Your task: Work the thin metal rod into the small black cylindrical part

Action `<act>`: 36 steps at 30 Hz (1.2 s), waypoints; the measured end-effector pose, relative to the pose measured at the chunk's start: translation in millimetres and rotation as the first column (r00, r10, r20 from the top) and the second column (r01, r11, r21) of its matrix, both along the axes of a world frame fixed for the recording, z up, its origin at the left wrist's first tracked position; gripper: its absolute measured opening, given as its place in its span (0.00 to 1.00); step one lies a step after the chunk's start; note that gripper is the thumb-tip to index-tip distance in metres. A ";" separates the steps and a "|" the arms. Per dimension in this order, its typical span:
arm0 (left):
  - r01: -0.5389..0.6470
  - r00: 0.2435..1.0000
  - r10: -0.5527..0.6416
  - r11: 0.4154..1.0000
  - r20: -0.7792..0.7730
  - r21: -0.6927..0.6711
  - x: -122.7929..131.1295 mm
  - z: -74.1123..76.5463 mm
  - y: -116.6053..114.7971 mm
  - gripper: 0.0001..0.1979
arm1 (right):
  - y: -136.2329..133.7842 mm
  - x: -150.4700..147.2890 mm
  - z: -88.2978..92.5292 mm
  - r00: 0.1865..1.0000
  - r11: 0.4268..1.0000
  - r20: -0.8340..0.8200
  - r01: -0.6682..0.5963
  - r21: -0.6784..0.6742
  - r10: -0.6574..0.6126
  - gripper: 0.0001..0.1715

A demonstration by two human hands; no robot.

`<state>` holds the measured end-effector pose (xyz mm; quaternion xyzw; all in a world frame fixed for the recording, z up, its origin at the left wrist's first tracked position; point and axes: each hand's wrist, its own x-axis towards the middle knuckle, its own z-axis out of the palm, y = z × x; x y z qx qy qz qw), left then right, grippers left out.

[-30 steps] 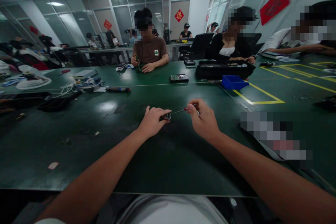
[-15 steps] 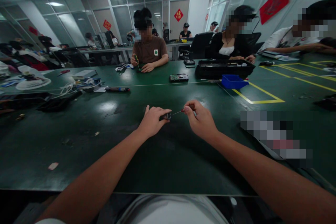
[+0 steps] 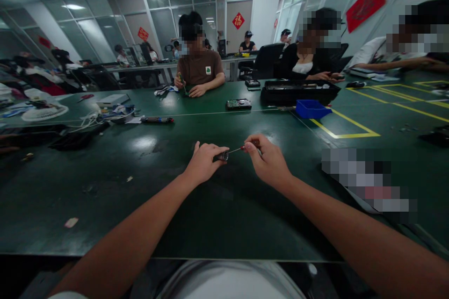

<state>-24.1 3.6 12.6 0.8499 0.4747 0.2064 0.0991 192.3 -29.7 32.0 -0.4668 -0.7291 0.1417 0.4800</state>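
My left hand [image 3: 203, 162] grips a small dark cylindrical part [image 3: 223, 155] between thumb and fingers, its open round end facing right. To the right, my right hand [image 3: 265, 159] is closed around the handle of a thin screwdriver [image 3: 242, 148], which has a red collar. The screwdriver's metal shaft points left, and its tip is at the end of the dark part; whether it touches is too small to tell. Both hands are just above the green table [image 3: 224, 215].
Ahead lie a hard drive [image 3: 239, 104], a blue bin [image 3: 312, 109], a long black tray [image 3: 298, 93] and an electric screwdriver [image 3: 157, 120]. A blurred-out packet [image 3: 365, 182] lies at right. A person [image 3: 199, 65] works opposite; others sit at right.
The screwdriver shaft has shifted slightly up and left, bringing its tip to the dark part's end. My left hand has barely moved.
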 end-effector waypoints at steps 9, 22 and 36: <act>-0.010 1.000 0.010 1.000 -0.011 -0.004 -0.3 0.7 0.0 0.21 | -0.7 0.1 1.6 0.999 0.999 0.008 0.039 0.008 -0.039 0.09; 0.002 0.998 0.001 0.999 -0.069 0.044 -1.3 0.7 0.3 0.21 | -0.8 0.6 2.6 0.998 0.998 0.027 0.064 0.011 -0.064 0.09; -0.019 0.988 0.017 1.000 -0.154 -0.006 -0.3 -0.8 2.3 0.20 | 1.4 1.3 1.4 0.998 0.998 0.022 0.059 -0.023 -0.059 0.10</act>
